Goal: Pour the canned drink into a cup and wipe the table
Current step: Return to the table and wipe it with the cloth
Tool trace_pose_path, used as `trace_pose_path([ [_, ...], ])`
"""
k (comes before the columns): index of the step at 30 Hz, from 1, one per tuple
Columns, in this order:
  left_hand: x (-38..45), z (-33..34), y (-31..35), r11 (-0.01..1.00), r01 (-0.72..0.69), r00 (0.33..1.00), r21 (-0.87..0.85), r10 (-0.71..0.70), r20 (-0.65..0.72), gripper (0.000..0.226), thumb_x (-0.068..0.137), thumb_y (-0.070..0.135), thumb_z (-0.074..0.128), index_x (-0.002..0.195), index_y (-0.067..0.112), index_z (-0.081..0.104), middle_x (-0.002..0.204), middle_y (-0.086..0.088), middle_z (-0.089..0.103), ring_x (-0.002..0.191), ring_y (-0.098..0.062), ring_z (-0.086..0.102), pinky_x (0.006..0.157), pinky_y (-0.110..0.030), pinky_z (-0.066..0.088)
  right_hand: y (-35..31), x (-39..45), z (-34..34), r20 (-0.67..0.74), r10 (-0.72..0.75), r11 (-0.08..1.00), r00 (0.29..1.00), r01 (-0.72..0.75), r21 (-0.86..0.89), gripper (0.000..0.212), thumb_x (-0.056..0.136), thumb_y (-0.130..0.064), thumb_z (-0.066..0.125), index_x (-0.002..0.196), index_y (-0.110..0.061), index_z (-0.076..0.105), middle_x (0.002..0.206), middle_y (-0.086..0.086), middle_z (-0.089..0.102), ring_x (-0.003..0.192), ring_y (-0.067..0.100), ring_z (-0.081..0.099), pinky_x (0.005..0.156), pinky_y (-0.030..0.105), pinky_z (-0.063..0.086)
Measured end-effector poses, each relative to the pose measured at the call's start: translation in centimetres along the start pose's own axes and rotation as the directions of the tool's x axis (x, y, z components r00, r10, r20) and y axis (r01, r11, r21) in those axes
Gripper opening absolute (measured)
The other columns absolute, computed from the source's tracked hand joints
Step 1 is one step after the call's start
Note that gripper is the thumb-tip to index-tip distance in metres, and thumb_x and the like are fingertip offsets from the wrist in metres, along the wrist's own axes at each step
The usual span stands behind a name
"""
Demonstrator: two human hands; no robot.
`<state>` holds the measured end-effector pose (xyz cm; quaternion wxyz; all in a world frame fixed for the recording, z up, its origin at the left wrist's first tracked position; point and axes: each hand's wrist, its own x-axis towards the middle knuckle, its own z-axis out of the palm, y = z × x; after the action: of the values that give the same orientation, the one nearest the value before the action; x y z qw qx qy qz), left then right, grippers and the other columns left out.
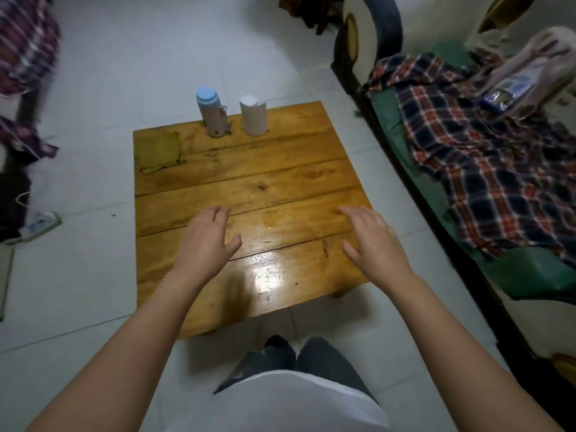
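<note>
Cylindrical beige cup with a white top (254, 116) stands upright at the far edge of the low square wooden plank table (280, 188), upper centre of frame. I cannot tell whether it is a cup or a can; the surface is blurred and no label reads. Just beside it on the left, not touching, stands a pale cylindrical bottle with a light blue cap (212, 113), a small metal clip hanging at its side. A flat olive-brown square cloth (160, 151) lies on the table's far left corner, well apart from both vessels.

My left hand (205, 241) and right hand (372, 240) hover over the near half of the table, palms down, fingers straight and relaxed, holding nothing. Between them a glossy wet-looking patch (269, 275) reflects light.

Nothing stands between the hands and the vessels.

Right of frame: a bed with a green sheet (530, 269) and a rumpled red-and-navy plaid blanket (486, 157). Left edge: blurred plaid fabric (25, 42). White tiled floor (93, 244) surrounds the table.
</note>
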<state>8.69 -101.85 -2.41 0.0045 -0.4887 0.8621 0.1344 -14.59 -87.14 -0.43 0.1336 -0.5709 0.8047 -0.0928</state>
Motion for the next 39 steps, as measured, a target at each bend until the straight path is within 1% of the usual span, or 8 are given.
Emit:
trace_pose_path([
  [8, 1.7, -0.9, -2.6, 0.978, 0.2, 0.98, -0.051, -0.201, -0.002, 0.059, 0.089, 0.036, 0.053, 0.14, 0.012, 0.035, 0.141, -0.011, 0.042, 0.129, -0.026, 0.039, 0.1, -0.038, 0.041, -1.2, 7.6, 0.1, 0.075, -0.175, 0.984, 0.982, 0.175, 0.005, 0.057, 0.091, -0.024, 0.052, 0.142, -0.02, 0.027, 0.146, 0.001, 0.035, 0.139, 0.018, 0.023, 0.112, 0.034, 0.022],
  [13, 1.9, -1.0, -3.0, 0.947, 0.301, 0.953, -0.108, -0.303, -0.001, 0.059, 0.089, 0.035, 0.053, 0.142, 0.016, 0.033, 0.142, -0.009, 0.041, 0.13, -0.024, 0.038, 0.101, -0.035, 0.039, -1.8, 11.6, 0.3, 0.154, -0.29, 0.956, 0.945, 0.293, 0.008, 0.056, 0.092, -0.025, 0.05, 0.142, -0.019, 0.028, 0.146, 0.002, 0.036, 0.139, 0.02, 0.023, 0.112, 0.032, 0.022],
  [19, 3.8, -0.1, -3.9, 0.901, 0.414, 0.908, -0.13, -0.418, -0.001, 0.06, 0.09, 0.035, 0.051, 0.142, 0.014, 0.032, 0.146, -0.007, 0.037, 0.134, -0.023, 0.034, 0.105, -0.034, 0.034, -2.8, 16.7, 1.9, 0.213, -0.424, 0.902, 0.88, 0.43, 0.017, 0.055, 0.091, -0.024, 0.052, 0.141, -0.017, 0.03, 0.144, 0.005, 0.039, 0.137, 0.023, 0.028, 0.111, 0.033, 0.023],
  [24, 6.8, 2.4, -6.8, 0.876, 0.465, 0.885, -0.13, -0.466, 0.025, 0.06, 0.09, 0.035, 0.051, 0.142, 0.013, 0.032, 0.146, -0.008, 0.036, 0.134, -0.023, 0.033, 0.107, -0.033, 0.032, -4.3, 21.6, 6.5, 0.234, -0.515, 0.853, 0.825, 0.519, 0.046, 0.053, 0.088, -0.022, 0.054, 0.138, -0.015, 0.036, 0.14, 0.005, 0.044, 0.133, 0.024, 0.034, 0.11, 0.037, 0.03],
  [29, 10.7, 6.9, -10.6, 0.865, 0.488, 0.873, -0.119, -0.483, 0.068, 0.06, 0.091, 0.037, 0.049, 0.143, 0.015, 0.028, 0.147, -0.008, 0.034, 0.135, -0.024, 0.032, 0.109, -0.034, 0.031, -5.7, 25.9, 13.3, 0.271, -0.544, 0.834, 0.794, 0.549, 0.064, 0.052, 0.091, -0.02, 0.05, 0.139, -0.012, 0.034, 0.141, 0.007, 0.041, 0.133, 0.024, 0.033, 0.11, 0.034, 0.025],
  [32, 12.7, 9.9, -13.0, 0.87, 0.481, 0.876, -0.108, -0.476, 0.073, 0.062, 0.092, 0.038, 0.048, 0.144, 0.016, 0.026, 0.149, -0.008, 0.031, 0.138, -0.024, 0.028, 0.111, -0.035, 0.028, -6.1, 28.1, 17.8, 0.273, -0.54, 0.837, 0.796, 0.543, 0.074, 0.048, 0.092, -0.024, 0.047, 0.136, -0.01, 0.039, 0.137, 0.01, 0.046, 0.13, 0.026, 0.038, 0.109, 0.038, 0.029],
  [34, 13.8, 11.6, -14.6, 0.868, 0.487, 0.873, -0.099, -0.479, 0.093, 0.063, 0.092, 0.039, 0.047, 0.145, 0.017, 0.022, 0.152, -0.008, 0.025, 0.14, -0.024, 0.023, 0.113, -0.035, 0.024, -6.5, 29.3, 20.1, 0.274, -0.531, 0.842, 0.802, 0.536, 0.063, 0.046, 0.093, -0.026, 0.046, 0.136, -0.01, 0.039, 0.136, 0.01, 0.048, 0.128, 0.025, 0.04, 0.108, 0.037, 0.03],
  [39, 16.3, 14.8, -19.0, 0.858, 0.499, 0.867, -0.123, -0.493, 0.077, 0.065, 0.092, 0.039, 0.047, 0.147, 0.019, 0.018, 0.156, -0.007, 0.014, 0.144, -0.024, 0.012, 0.116, -0.037, 0.013, -8.7, 32.5, 23.3, 0.289, -0.52, 0.848, 0.804, 0.526, 0.06, 0.051, 0.093, -0.024, 0.047, 0.14, -0.014, 0.033, 0.141, 0.007, 0.042, 0.131, 0.022, 0.036, 0.107, 0.033, 0.029],
])
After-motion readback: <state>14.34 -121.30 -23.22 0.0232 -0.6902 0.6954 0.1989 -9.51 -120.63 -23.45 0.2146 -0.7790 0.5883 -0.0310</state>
